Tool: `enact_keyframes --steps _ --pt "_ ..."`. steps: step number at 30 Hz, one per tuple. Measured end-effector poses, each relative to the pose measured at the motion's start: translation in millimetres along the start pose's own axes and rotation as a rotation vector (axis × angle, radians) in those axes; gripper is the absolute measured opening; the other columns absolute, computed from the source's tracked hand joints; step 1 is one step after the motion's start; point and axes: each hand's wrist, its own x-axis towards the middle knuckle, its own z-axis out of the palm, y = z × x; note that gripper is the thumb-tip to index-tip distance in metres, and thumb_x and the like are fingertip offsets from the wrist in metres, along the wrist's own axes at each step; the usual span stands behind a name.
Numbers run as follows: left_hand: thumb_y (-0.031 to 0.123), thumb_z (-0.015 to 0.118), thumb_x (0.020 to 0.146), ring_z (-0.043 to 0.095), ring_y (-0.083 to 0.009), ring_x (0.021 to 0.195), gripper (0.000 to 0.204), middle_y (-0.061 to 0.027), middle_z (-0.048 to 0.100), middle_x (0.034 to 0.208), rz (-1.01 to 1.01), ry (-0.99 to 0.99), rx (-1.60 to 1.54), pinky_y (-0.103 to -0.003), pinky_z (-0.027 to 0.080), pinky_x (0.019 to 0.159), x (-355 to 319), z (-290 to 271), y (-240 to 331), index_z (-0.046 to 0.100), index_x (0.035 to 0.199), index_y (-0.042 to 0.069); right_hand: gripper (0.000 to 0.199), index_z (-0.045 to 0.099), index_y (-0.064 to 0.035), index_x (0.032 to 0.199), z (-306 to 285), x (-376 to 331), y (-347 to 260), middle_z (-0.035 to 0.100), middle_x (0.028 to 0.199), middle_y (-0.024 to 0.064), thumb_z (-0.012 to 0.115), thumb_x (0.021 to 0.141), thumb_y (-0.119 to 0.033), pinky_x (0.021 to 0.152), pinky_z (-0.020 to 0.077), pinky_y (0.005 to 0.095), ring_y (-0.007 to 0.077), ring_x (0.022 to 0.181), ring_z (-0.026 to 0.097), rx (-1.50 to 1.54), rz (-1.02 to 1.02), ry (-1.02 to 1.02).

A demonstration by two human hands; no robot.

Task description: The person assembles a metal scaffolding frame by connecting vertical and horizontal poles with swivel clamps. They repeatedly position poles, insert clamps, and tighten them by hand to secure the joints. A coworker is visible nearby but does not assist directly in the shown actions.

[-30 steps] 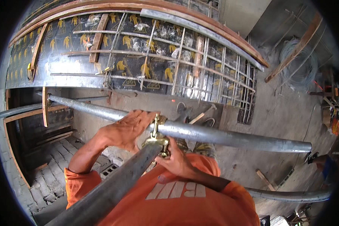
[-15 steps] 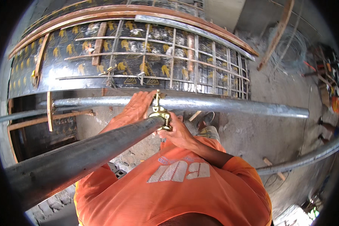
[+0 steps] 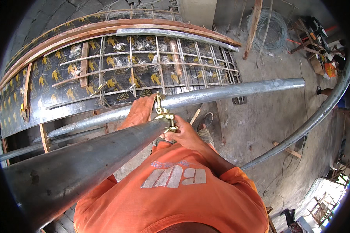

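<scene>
A gold-coloured scaffold coupler (image 3: 165, 115) sits where two grey steel tubes meet. One, a long crosswise tube (image 3: 237, 88), runs from the lower left up to the right. The other, a thick near tube (image 3: 89, 155), slants from the lower left, its far end at the coupler. My left hand (image 3: 140, 110) lies wrapped over the crosswise tube, close to the coupler's upper bolt. With my right hand (image 3: 186, 134) I grip the coupler's lower right side, thumb and fingers around its bolt end. Part of my left forearm is hidden behind the near tube.
Beyond the tubes lies a black formwork panel (image 3: 39, 105) with a rebar grid (image 3: 159, 66) and timber strips. A curved-looking tube (image 3: 299, 139) stands at right. Farther off are a wire coil (image 3: 266, 31), leaning timber (image 3: 253, 29) and clutter. A person's leg (image 3: 326, 91) shows at right.
My view has turned, so the crosswise tube now tilts up to the right and the panel sits further left. Both hands keep their places on the tube and the coupler.
</scene>
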Motion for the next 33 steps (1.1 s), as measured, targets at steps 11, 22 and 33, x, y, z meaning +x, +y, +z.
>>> enact_keyframes --steps 11,22,33 --pt "0.017 0.075 0.08 0.05 -0.0413 0.117 0.092 -0.0241 0.051 0.126 -0.103 -0.153 0.066 -0.051 0.038 0.106 -4.1 -26.8 30.6 0.027 0.155 -0.006 0.067 0.039 -0.0001 0.149 1.2 -3.1 -2.7 0.06 0.132 0.0099 0.074 0.091 0.003 0.102 0.052 0.0314 0.0161 0.121 0.058 -0.106 0.077 -0.065" --pt "0.028 0.073 0.087 0.051 -0.043 0.117 0.084 -0.0256 0.054 0.124 -0.128 -0.11 -0.028 -0.05 0.039 0.105 -7.6 -20.8 23.5 0.033 0.153 -0.005 0.074 0.031 0.0058 0.147 10.3 -4.9 9.9 0.068 0.121 0.0171 0.078 0.092 -0.008 0.093 0.055 0.0315 0.0193 0.107 0.067 -0.149 -0.009 0.128" --pt "0.057 0.096 0.052 0.058 -0.0403 0.115 0.118 -0.0224 0.061 0.124 0.369 0.064 -0.192 -0.051 0.044 0.101 -0.9 12.1 -14.4 0.049 0.142 -0.003 0.037 0.047 0.002 0.113 58.4 -12.3 47.3 0.065 0.095 0.0098 0.076 0.096 -0.013 0.067 0.059 0.0271 0.0138 0.076 0.068 0.158 -0.288 0.706"
